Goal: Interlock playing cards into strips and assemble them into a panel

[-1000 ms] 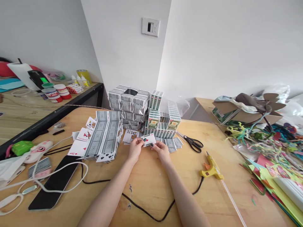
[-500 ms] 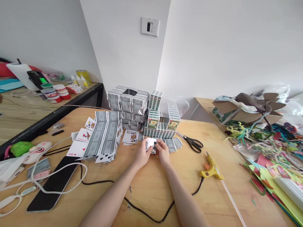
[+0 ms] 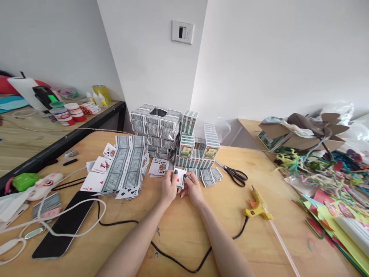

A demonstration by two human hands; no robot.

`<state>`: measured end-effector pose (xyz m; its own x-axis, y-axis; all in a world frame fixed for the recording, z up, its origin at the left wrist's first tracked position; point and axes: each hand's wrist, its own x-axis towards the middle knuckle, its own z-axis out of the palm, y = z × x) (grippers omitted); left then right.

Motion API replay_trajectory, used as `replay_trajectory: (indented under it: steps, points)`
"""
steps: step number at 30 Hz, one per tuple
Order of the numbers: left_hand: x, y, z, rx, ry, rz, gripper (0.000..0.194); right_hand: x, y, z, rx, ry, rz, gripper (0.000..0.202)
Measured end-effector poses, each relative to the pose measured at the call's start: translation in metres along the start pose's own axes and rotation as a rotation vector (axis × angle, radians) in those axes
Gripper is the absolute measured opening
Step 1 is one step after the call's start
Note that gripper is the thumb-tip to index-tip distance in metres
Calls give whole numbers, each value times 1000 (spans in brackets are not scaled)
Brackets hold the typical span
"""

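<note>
So, two arms in view, both bare all the way from the bottom edge of the shot up to the wrists. The left forearm (image 3: 135,234) and right forearm (image 3: 223,234) look pretty slim, wider toward the bottom and narrowing at the wrist. Left hand (image 3: 168,188) and right hand (image 3: 193,189) are gloveless, with slender fingers. Best detail is the nail polish (image 3: 175,172): super dark, kinda black-green, and it's on both thumbs. Too small to tell the exact shade or nail shape tbh.
</note>
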<state>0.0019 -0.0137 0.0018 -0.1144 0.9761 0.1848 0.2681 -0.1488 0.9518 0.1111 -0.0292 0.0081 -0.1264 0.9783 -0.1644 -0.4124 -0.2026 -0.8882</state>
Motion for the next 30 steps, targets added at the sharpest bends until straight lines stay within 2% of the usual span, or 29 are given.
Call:
replay_trajectory:
  steps: [5, 11, 15, 22, 30]
  points:
    - [0, -2, -1, -35, -8, 23, 19, -1, -2, 1, 18, -41, 4, 33]
    - [3, 2, -1, -46, -2, 34, 13, -2, 0, 3, -18, -8, -1, 29]
    - [4, 5, -1, -35, 29, 14, 14, -1, 3, 3, -41, 19, -12, 27]
    - [3, 6, 2, -116, -42, 0, 20, 0, 5, 0, -40, 26, -57, 22]
    - [2, 16, 1, -154, -31, -91, 19, 1, 8, 1, -74, 55, -87, 18]
